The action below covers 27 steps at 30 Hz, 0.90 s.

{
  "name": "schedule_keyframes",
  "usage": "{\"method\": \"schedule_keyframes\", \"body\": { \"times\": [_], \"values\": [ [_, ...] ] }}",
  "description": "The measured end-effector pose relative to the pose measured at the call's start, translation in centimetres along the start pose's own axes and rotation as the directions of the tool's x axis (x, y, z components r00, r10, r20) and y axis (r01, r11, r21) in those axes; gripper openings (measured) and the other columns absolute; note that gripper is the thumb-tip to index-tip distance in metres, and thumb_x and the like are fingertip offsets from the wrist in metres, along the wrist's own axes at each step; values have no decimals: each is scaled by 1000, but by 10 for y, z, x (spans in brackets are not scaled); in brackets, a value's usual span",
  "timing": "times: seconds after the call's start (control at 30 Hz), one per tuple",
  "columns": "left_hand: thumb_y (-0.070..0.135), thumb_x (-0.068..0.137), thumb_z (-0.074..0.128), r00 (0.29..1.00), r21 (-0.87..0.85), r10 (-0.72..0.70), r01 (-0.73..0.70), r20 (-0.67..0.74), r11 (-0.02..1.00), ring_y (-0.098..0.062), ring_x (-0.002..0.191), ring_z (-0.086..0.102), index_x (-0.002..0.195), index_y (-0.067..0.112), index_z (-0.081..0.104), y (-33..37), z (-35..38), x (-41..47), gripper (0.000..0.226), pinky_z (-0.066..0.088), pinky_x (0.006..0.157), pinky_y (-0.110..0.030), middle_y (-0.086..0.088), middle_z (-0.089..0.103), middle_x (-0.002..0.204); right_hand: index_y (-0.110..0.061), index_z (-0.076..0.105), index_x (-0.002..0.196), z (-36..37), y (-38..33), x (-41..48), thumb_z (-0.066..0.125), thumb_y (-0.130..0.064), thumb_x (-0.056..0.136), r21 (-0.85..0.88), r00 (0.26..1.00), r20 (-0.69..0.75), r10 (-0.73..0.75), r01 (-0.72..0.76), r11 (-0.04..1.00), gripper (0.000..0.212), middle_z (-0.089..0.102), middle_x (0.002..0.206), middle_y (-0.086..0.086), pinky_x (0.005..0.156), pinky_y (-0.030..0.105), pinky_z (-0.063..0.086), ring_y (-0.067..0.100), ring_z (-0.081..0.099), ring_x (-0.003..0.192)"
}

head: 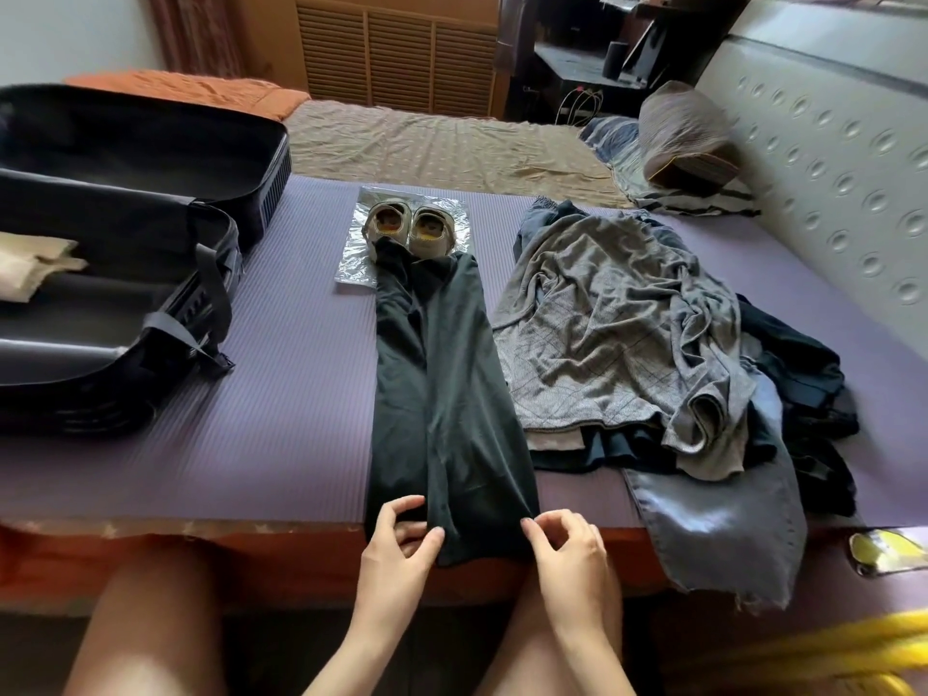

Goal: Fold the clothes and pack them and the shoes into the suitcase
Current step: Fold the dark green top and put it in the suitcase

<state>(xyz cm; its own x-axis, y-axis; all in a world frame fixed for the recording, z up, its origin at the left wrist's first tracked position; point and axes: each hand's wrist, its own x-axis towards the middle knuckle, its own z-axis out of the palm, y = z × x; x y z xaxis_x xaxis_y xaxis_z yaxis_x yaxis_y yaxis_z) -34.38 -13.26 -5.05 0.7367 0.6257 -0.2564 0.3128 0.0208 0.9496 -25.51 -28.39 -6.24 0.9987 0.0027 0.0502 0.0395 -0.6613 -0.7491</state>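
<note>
A dark green garment (442,394) lies folded into a long strip down the middle of the purple mat (291,394), its near end hanging over the bed's edge. My left hand (396,545) pinches that near end at its left side. My right hand (567,545) touches the right corner with curled fingers. The far end of the strip reaches a pair of beige shoes (409,228) standing on a silver sheet (351,263). An open dark suitcase (125,273) lies at the left, holding a folded cream cloth (30,266).
A heap of clothes sits right of the strip: a grey checked garment (617,334) on top, blue jeans (723,519) hanging over the edge, dark pieces (798,384) beneath. A pillow (688,138) and padded headboard (828,158) are at the far right. My bare knees are below the bed's edge.
</note>
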Motion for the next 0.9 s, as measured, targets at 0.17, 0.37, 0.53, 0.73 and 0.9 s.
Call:
{"method": "schedule_keyframes", "body": {
  "times": [0.17, 0.37, 0.53, 0.73, 0.9],
  "values": [
    [16, 79, 75, 1000, -12, 9, -10, -28, 1000, -7, 73, 66, 107, 30, 52, 3, 3, 3, 39, 48, 60, -13, -1, 66, 92, -20, 65, 74, -10, -1, -4, 73, -23, 82, 177, 993, 110, 42, -61, 982, 12, 67, 66, -5, 59, 10, 40, 6, 61, 66],
    [5, 87, 64, 989, 110, 25, -41, 145, 993, -8, 76, 67, 111, 40, 45, -12, 0, 3, 47, 48, 66, -17, -3, 67, 89, -25, 63, 70, -20, 11, 4, 81, -27, 73, 113, 977, 190, 95, -118, 987, 18, 65, 61, -3, 66, 36, 49, 12, 62, 63],
    [23, 87, 65, 973, 464, 220, -226, 69, 856, 1, 72, 59, 132, 27, 38, -14, -9, -5, 53, 44, 69, -13, 16, 56, 80, -30, 57, 72, -16, 5, 4, 73, -44, 78, -54, 992, 117, 35, -29, 998, 22, 63, 73, -11, 63, 28, 43, 8, 59, 75],
    [19, 85, 68, 923, 530, 384, -310, -33, 789, -1, 62, 54, 112, 19, 54, 2, -19, 6, 30, 42, 60, -15, 14, 53, 73, -18, 64, 89, 1, -9, 15, 78, -18, 76, -56, 979, -60, -194, 191, 980, 19, 60, 85, -7, 75, 25, 38, 17, 55, 85],
    [15, 88, 64, 890, 467, 454, -382, -47, 798, -2, 77, 56, 118, 19, 52, 34, -16, 37, 33, 46, 72, -19, 12, 59, 93, -18, 66, 96, 13, -28, 30, 77, -20, 78, -29, 965, -47, -260, 258, 966, 21, 60, 84, -8, 76, 21, 34, 18, 53, 87]
  ]
}}
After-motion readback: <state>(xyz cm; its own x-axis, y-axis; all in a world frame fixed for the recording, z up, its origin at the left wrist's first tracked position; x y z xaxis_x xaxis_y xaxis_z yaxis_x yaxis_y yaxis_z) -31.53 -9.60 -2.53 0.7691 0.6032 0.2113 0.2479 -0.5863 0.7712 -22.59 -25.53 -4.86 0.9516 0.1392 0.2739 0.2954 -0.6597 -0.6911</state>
